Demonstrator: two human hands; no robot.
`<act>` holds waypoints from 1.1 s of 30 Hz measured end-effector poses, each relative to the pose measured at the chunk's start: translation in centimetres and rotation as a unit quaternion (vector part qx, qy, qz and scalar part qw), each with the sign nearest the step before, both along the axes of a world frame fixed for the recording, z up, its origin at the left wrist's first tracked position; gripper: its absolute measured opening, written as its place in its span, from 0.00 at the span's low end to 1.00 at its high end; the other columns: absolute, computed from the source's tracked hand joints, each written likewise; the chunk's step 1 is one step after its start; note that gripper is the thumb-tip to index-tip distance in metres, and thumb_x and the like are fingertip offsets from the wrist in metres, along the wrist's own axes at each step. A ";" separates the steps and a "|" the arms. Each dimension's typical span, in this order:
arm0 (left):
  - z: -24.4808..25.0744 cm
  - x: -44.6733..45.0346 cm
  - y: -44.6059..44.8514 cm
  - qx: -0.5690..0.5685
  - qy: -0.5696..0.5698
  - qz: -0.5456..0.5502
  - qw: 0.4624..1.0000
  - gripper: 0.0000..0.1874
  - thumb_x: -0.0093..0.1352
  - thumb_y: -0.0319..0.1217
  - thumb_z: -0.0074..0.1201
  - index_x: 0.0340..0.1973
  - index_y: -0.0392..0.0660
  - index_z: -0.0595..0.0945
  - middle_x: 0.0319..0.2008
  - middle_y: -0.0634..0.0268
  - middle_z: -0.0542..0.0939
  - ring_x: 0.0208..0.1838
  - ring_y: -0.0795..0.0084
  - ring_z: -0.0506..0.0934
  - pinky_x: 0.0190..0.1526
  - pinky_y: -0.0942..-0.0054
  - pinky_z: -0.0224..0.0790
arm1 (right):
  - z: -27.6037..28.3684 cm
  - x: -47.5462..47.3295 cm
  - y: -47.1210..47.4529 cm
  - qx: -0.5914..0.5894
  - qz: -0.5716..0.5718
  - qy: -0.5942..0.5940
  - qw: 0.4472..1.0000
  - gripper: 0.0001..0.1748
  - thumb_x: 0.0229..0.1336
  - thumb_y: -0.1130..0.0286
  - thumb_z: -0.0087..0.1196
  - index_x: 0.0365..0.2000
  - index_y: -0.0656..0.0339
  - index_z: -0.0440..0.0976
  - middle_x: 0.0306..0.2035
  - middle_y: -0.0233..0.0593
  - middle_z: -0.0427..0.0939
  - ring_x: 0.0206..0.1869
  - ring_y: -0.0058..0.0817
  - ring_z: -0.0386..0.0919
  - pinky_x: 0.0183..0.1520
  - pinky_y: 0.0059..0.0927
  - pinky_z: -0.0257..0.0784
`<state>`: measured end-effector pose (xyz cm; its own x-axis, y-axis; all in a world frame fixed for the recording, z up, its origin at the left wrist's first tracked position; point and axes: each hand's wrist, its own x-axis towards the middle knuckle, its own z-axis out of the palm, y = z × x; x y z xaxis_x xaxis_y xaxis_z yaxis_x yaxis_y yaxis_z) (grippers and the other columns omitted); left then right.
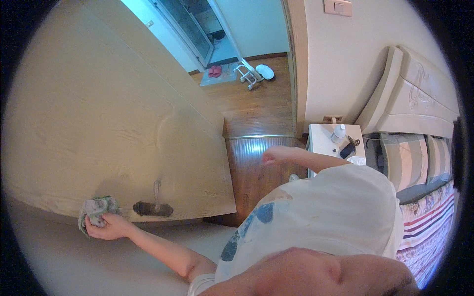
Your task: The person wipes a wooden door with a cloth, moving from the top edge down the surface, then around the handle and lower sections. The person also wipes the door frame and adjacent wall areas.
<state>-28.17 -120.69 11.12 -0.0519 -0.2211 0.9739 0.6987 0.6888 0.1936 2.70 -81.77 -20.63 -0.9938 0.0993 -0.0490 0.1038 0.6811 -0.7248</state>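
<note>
A crumpled grey cloth with green edging (97, 211) is gripped in my left hand (109, 226). The cloth lies against a large beige door (111, 129), near its long edge. To the right of the cloth, a lever handle on a dark oval plate (153, 208) is fixed to the door. My right hand (276, 155) hangs over the wooden floor with its fingers curled and nothing visible in it; it touches neither the door nor the nightstand.
A white nightstand (316, 142) at the right holds a white bottle (338, 133) and a dark key case (347, 151). Beyond it are a bed's headboard (418, 92) and striped pillows (403, 161). Through the doorway, pink slippers (214, 71) lie on a mat near a white wheeled frame (250, 74).
</note>
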 end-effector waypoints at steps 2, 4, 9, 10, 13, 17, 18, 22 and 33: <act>-1.0 1.4 2.4 0.015 0.005 -0.098 0.995 0.17 0.64 0.23 0.55 0.49 0.37 0.76 0.48 0.54 0.75 0.51 0.57 0.74 0.56 0.62 0.66 | -1.2 2.8 2.1 -0.026 -0.064 -0.015 0.997 0.18 0.59 0.58 0.60 0.44 0.60 0.78 0.38 0.41 0.82 0.40 0.37 0.80 0.44 0.39 0.76; -1.8 3.4 7.0 0.005 -0.053 -0.202 0.978 0.17 0.64 0.22 0.54 0.49 0.37 0.76 0.49 0.54 0.76 0.53 0.59 0.74 0.57 0.62 0.66 | -0.9 3.6 3.8 -0.065 -0.158 -0.048 0.984 0.19 0.62 0.56 0.58 0.44 0.61 0.78 0.38 0.38 0.83 0.40 0.33 0.81 0.43 0.37 0.76; -5.6 10.1 17.2 -0.373 -0.326 -0.511 0.703 0.20 0.55 0.20 0.52 0.44 0.42 0.79 0.48 0.56 0.77 0.56 0.59 0.75 0.58 0.64 0.65 | 4.8 -1.3 5.6 -0.417 -0.252 0.044 0.872 0.31 0.66 0.42 0.47 0.53 0.57 0.74 0.45 0.40 0.81 0.47 0.28 0.79 0.50 0.40 0.75; -6.1 10.9 19.1 -0.465 -0.323 -0.520 0.640 0.21 0.53 0.19 0.52 0.43 0.43 0.79 0.48 0.56 0.77 0.55 0.57 0.75 0.59 0.64 0.65 | 6.3 -2.6 5.5 -0.486 -0.221 0.073 0.843 0.33 0.66 0.39 0.44 0.55 0.57 0.71 0.48 0.41 0.79 0.50 0.28 0.78 0.52 0.41 0.74; -8.3 12.9 25.5 -0.484 -0.344 -0.580 0.558 0.24 0.49 0.20 0.56 0.44 0.45 0.78 0.52 0.54 0.74 0.57 0.51 0.73 0.60 0.62 0.64 | 9.7 -5.8 4.3 -0.648 -0.048 0.042 0.759 0.37 0.66 0.35 0.37 0.58 0.56 0.68 0.54 0.40 0.77 0.55 0.30 0.76 0.56 0.41 0.72; -10.7 14.7 32.4 -0.489 -0.285 -0.581 0.586 0.33 0.47 0.22 0.59 0.51 0.45 0.73 0.57 0.49 0.69 0.63 0.48 0.67 0.63 0.58 0.59 | 12.1 -5.4 4.8 -0.836 -0.008 0.071 0.545 0.35 0.67 0.36 0.36 0.56 0.55 0.70 0.52 0.38 0.79 0.52 0.34 0.78 0.55 0.41 0.73; -11.1 14.8 33.9 -0.492 -0.263 -0.577 0.597 0.34 0.47 0.23 0.60 0.53 0.45 0.71 0.59 0.48 0.67 0.64 0.47 0.66 0.64 0.57 0.58 | 12.4 -4.6 5.6 -0.833 0.010 0.130 0.537 0.30 0.67 0.43 0.43 0.55 0.55 0.71 0.50 0.37 0.79 0.49 0.33 0.80 0.52 0.39 0.76; -11.7 15.3 38.2 -0.501 -0.243 -0.624 0.549 0.43 0.51 0.29 0.66 0.62 0.45 0.64 0.66 0.46 0.59 0.69 0.45 0.59 0.68 0.53 0.52 | 13.4 -1.3 8.9 -0.749 -0.133 0.137 0.634 0.24 0.65 0.56 0.52 0.56 0.56 0.70 0.52 0.39 0.78 0.52 0.31 0.78 0.56 0.37 0.74; -13.7 13.6 47.7 -0.436 -0.209 -0.727 0.487 0.38 0.59 0.29 0.66 0.64 0.40 0.66 0.71 0.48 0.56 0.72 0.51 0.57 0.68 0.53 0.52 | 25.0 5.1 22.9 -0.221 -0.435 0.579 0.653 0.25 0.57 0.72 0.61 0.55 0.62 0.71 0.49 0.36 0.78 0.50 0.24 0.77 0.52 0.30 0.74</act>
<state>-14.58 -72.96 -2.63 0.2301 0.8340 0.5014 0.5962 -0.5281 0.6047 7.81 -58.85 4.37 0.0331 0.8824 0.4694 -0.4800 0.4260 -0.7669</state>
